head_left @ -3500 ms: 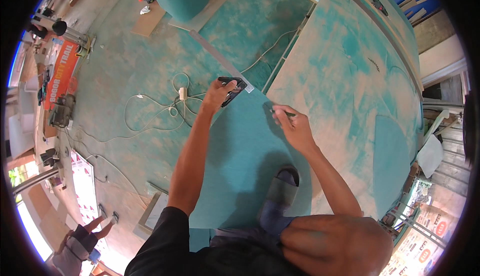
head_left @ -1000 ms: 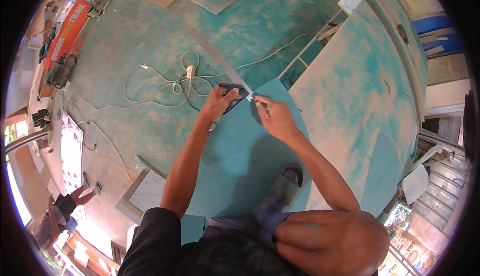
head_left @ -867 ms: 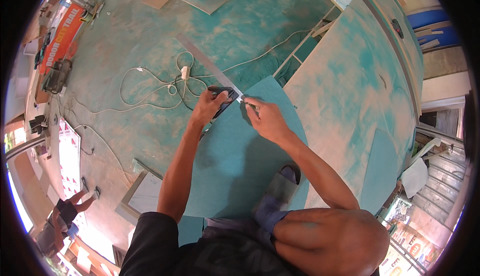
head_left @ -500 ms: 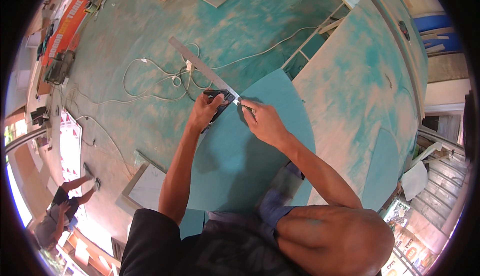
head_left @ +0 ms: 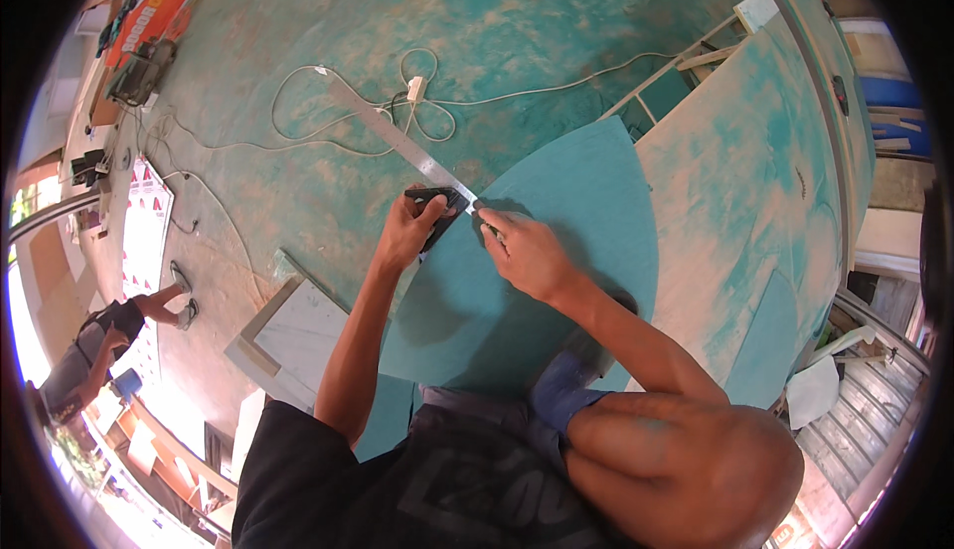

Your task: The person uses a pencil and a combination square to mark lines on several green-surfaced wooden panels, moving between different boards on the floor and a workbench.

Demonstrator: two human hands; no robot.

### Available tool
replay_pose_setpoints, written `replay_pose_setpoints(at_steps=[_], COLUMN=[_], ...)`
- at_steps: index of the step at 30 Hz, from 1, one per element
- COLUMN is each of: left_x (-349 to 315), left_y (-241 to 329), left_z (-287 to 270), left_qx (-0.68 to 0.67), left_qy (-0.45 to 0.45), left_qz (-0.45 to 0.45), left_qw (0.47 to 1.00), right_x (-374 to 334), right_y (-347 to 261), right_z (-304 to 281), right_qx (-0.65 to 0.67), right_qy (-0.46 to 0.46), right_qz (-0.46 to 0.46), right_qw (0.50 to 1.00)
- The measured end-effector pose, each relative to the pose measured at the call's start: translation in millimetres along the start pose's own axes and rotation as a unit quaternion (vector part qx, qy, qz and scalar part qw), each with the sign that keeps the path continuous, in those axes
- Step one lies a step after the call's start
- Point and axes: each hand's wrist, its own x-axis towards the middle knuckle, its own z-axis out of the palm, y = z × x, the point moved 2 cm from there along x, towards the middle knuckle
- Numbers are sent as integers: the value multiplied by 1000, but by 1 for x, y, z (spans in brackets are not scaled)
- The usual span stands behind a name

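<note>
My left hand is closed around the black head of a combination square, at the left edge of a curved teal panel. The square's long metal blade slants away to the far left, past the panel and over the floor. Its near end lies on the panel, close to my right fingertips. My right hand pinches a slim dark marking tool by that end; the fingers hide most of it, so its exact kind is unclear. My bent right knee rises beside the panel.
A white cable with a socket block loops over the teal-stained floor. To the right stands a large stained board. Pale boards lie left of my forearm. Another person is at the far left.
The whole view has shifted, with floor and panel moving right in the picture. Relative to the panel, both hands and the square sit slightly nearer to me along its left edge.
</note>
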Motion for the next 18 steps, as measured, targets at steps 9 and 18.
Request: replay_pose_setpoints(at_steps=[9,18], left_x=[-2,-6], left_y=[-36,-88], left_z=[1,-2], left_qx=[-28,-62], left_qy=[47,111], left_qz=[-37,-38], left_qw=[998,991], right_x=[12,24], right_y=[36,75], right_z=[20,59], right_qx=[-21,-74], right_qy=[-60,-116], right_qz=[-58,-152], right_qw=[996,979])
